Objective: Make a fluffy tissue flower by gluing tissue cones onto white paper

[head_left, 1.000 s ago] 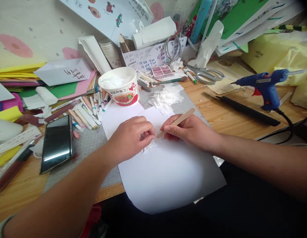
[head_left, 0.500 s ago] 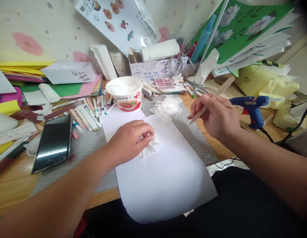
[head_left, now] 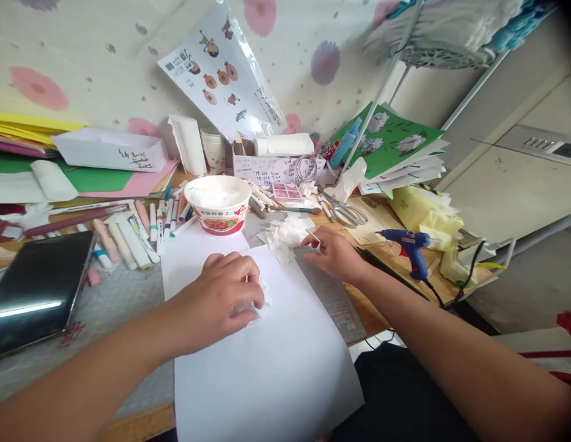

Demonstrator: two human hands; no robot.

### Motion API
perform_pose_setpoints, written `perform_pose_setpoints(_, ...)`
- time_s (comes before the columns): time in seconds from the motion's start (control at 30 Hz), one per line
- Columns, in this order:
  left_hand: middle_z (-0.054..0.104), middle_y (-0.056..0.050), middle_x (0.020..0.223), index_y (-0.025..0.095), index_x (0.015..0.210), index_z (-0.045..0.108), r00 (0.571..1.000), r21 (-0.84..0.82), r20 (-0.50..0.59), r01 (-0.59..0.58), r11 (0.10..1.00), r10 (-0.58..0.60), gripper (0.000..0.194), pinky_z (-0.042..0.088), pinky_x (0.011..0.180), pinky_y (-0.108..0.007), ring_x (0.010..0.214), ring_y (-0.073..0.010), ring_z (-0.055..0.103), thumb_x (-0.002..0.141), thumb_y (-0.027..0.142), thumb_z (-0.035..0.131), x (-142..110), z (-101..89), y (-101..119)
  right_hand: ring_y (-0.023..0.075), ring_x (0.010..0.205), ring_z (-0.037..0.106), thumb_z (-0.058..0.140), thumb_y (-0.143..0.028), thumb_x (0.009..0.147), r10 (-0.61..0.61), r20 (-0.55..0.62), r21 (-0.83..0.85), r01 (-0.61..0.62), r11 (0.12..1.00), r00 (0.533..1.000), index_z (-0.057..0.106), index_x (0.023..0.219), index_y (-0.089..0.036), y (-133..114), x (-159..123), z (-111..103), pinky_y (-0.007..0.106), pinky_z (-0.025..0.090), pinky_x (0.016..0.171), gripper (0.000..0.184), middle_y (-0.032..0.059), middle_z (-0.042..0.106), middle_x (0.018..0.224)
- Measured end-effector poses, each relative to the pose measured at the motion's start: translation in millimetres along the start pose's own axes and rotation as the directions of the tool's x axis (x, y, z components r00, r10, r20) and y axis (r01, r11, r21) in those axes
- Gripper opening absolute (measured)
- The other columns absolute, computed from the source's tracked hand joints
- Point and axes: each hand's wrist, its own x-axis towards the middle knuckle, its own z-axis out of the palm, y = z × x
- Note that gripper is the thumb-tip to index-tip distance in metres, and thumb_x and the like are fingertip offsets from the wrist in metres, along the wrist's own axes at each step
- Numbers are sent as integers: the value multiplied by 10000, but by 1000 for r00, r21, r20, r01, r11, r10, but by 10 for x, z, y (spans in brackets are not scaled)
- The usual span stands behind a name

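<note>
My left hand (head_left: 228,298) is over the large white sheet (head_left: 285,350), its fingers curled down around a small crumpled white paper piece (head_left: 266,296) that they partly hide. My right hand (head_left: 334,250) is at the right edge of a pile of torn white paper (head_left: 283,234), fingers bent. Between its fingers is a thin wooden stick (head_left: 314,237), now mostly hidden by the hand. Just beyond the sheet stands a paper bowl (head_left: 221,215) with white stuff inside.
A blue glue gun (head_left: 412,245) lies at the right, with scissors (head_left: 345,209) nearer the middle. Several markers (head_left: 159,227) and a dark phone or tablet (head_left: 39,285) are at the left. Behind stand paper cups (head_left: 214,148) and a white box (head_left: 267,167) with handwriting.
My right hand has moved from the air at the right down to the torn paper pile, with the wooden stick. My left hand stays at the crumpled piece. The view has shifted.
</note>
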Motion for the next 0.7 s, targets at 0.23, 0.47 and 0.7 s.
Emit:
perform_pose_setpoints(0.23, 529, 5, 850, 240, 719, 690, 1000, 6, -19, -14, 1000, 14, 149, 241, 820, -373, 854, -177, 492, 839, 238, 602, 24, -12, -35, 131, 678, 525, 367, -472, 1003, -125, -17, 368, 123, 922, 992, 682, 787, -186, -520, -239, -25, 275, 437, 661, 478, 20, 562, 733)
perform_pose_setpoints(0.47, 538, 20, 834, 252, 752, 694, 1000, 4, -7, 8, 1000, -8, 54, 250, 831, -365, 843, -172, 518, 791, 261, 658, 16, -77, 3, 88, 593, 557, 513, -247, 969, -339, 162, 356, 266, 896, 927, 620, 803, -154, -847, -564, 118, 202, 439, 549, 219, 15, 617, 700)
perform_pose_setpoints(0.7, 530, 24, 826, 224, 721, 655, 1000, 11, -6, 18, 1000, -18, 74, 254, 812, -356, 835, -167, 510, 791, 249, 656, 53, -65, 20, 80, 612, 563, 529, -234, 965, -401, 135, 240, 362, 901, 906, 631, 820, -147, -719, -506, 280, 179, 425, 575, 197, 21, 666, 716)
